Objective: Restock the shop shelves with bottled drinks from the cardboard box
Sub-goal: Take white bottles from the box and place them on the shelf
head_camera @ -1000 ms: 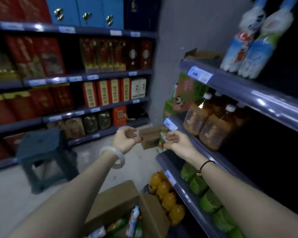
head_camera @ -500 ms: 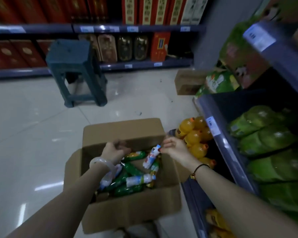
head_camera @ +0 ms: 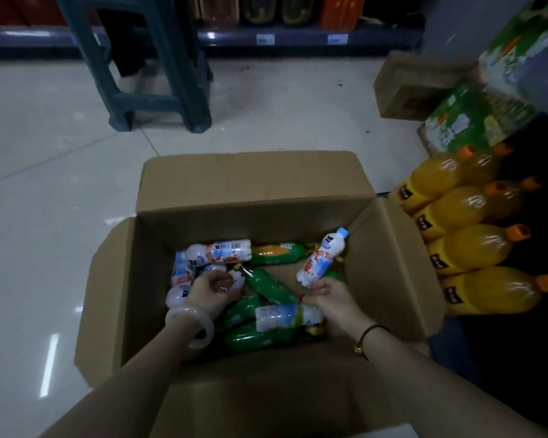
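Observation:
An open cardboard box [head_camera: 253, 191] sits on the floor below me, holding several small bottles, green ones [head_camera: 271, 287] and white ones with red and blue labels [head_camera: 222, 251]. My left hand [head_camera: 212, 294] is down inside the box at its left, fingers curled around a white bottle [head_camera: 236, 279] lying there. My right hand [head_camera: 326, 295] is inside at the right, fingers at the bottom end of a white bottle with a blue cap [head_camera: 321, 259] that leans tilted against the box wall. Whether that hand grips it is unclear.
Large orange drink bottles [head_camera: 465, 248] lie in a row on the bottom shelf at the right. Green multipacks [head_camera: 475, 118] and a small closed carton [head_camera: 405, 86] stand beyond them. A dark plastic stool [head_camera: 159, 74] stands on the tiled floor ahead, before a far shelf.
My view has swung down from the shelves to the box. Both hands dropped from shelf height into the box and now rest on bottles.

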Demonstrator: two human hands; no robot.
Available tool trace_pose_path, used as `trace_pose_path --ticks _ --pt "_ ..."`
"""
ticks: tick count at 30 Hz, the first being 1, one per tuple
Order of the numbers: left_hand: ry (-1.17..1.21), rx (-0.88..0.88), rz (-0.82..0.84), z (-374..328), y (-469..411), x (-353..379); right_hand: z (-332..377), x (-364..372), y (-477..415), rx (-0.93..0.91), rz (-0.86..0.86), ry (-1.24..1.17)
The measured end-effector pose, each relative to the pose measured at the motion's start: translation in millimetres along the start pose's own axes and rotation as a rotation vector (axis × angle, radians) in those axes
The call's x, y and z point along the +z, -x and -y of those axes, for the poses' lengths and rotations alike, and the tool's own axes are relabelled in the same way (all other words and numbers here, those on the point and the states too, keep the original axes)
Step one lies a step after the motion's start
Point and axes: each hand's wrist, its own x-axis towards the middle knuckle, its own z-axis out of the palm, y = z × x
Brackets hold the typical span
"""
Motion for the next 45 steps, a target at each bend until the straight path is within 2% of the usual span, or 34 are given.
trace_pose_path --ticks 6,13,15,18,25,32,36,41,45 --pt "0.115 -0.019 -0.043 60.9 -60.0 11.0 -50.8 55.8 -56.0 -0.016 -0.033 0.040" --pt "0.136 0.067 -0.065 74.8 -115.1 40.6 -51.9 54.2 -103.6 -0.038 -0.239 -0.038" --pt "0.097 0.109 -0.013 70.1 -130.6 57.0 -51.9 43.5 -118.2 -0.046 -0.312 0.003" --pt "0.021 0.163 0.152 66.0 -146.8 88.9 -55.7 29.0 -141.5 -0.070 -0.442 0.017" --pt "-0.193 0.252 0.443 81.5 -166.3 145.7 -65.0 10.5 -194.7 -0.043 -0.579 -0.020" --pt "-0.697 0.448 0.540 85.1 -163.5 147.3 -68.6 14.3 -210.4 0.009 -0.495 -0.255" --pt "-0.909 0.499 0.617 86.5 -159.6 148.2 -67.9 13.0 -211.2 0.033 -0.449 -0.360" --pt "-0.892 0.481 0.586 85.5 -157.0 156.7 -68.0 9.8 -206.2 0.047 -0.359 -0.497" --pt "-0.847 0.452 0.516 85.0 -157.3 159.7 -65.8 11.0 -196.3 0.004 -0.291 -0.461"
